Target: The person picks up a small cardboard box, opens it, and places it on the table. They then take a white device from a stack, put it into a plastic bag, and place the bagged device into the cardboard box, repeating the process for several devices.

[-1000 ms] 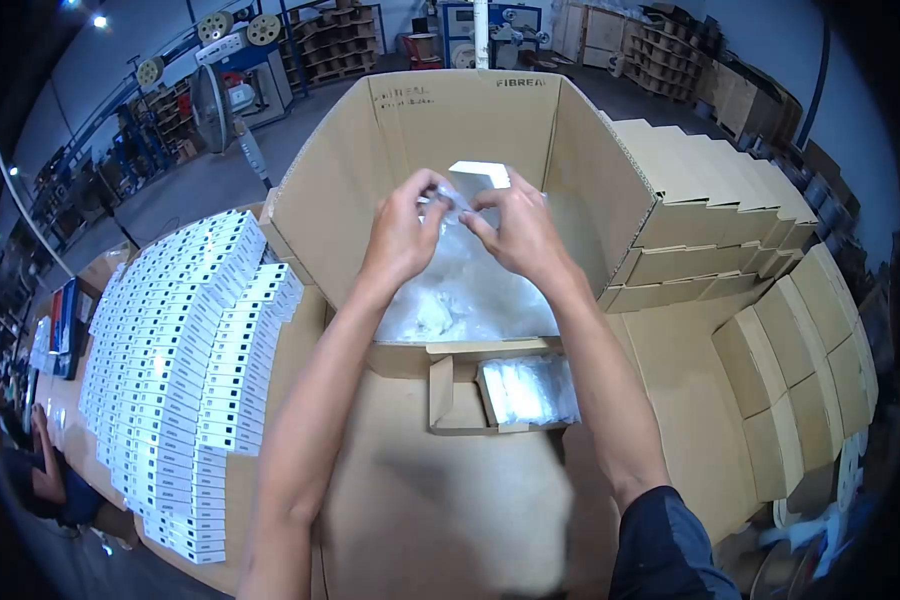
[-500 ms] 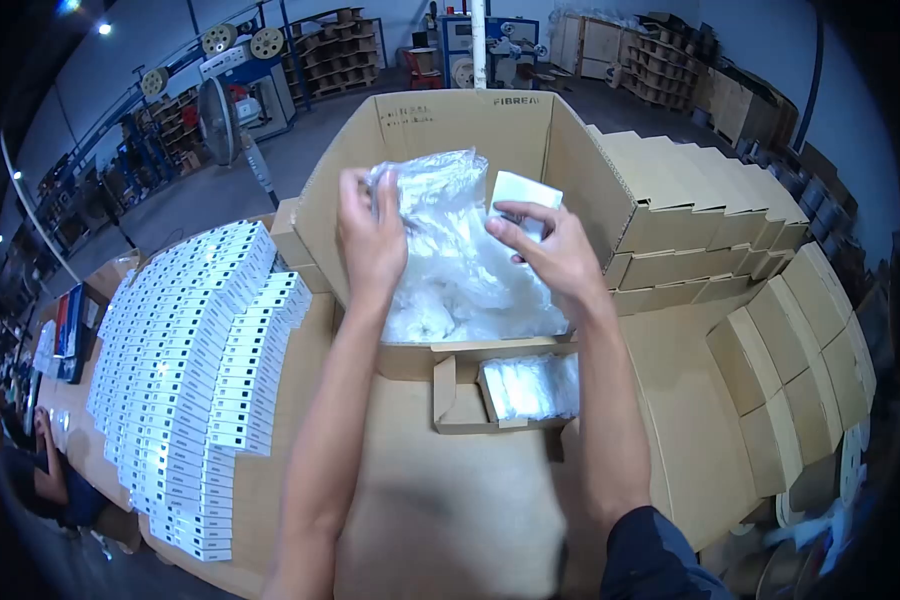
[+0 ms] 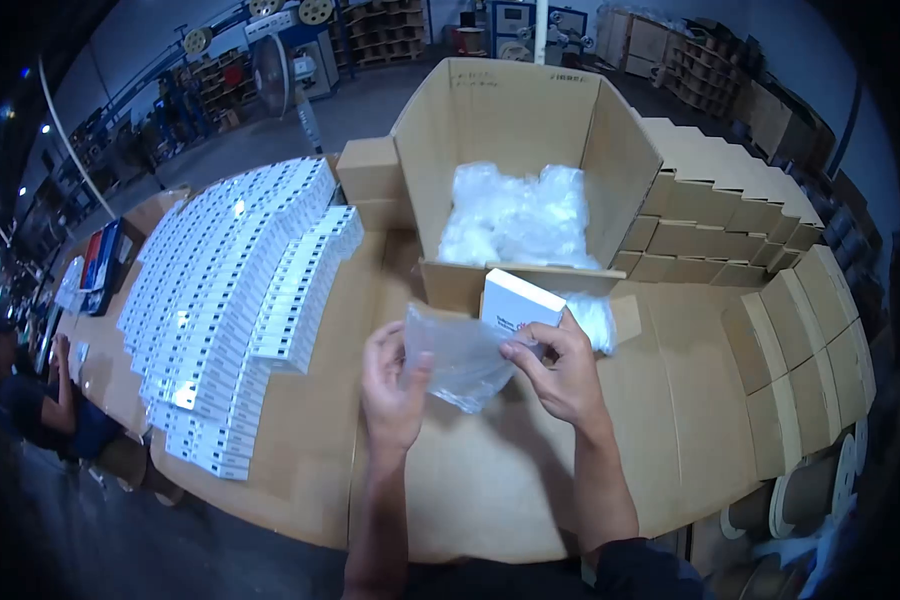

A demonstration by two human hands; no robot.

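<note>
My left hand [image 3: 391,385] is closed on one side of a clear plastic bag [image 3: 455,360], thumb toward me. My right hand [image 3: 564,378] grips a small white box [image 3: 515,302] with printing on its side. Its thumb and fingertips also meet the right edge of the bag. The bag hangs between both hands, in front of the box's lower part. Behind them stands a large open carton [image 3: 520,115] holding a heap of clear plastic bags [image 3: 515,220]. More clear bags [image 3: 592,322] fill a small open carton [image 3: 626,318] just behind my right hand.
Rows of stacked white boxes [image 3: 232,290] cover the table's left side. Folded brown cartons [image 3: 715,205] are piled at the right rear, with more brown cartons [image 3: 805,355] along the right edge. A person [image 3: 40,385] sits at the far left. A fan [image 3: 273,78] stands behind the table.
Both hands have come toward me from over the large carton. The left hand has drawn a single bag clear of the heap, and the white box now sits beside it. The camera view has shifted.
</note>
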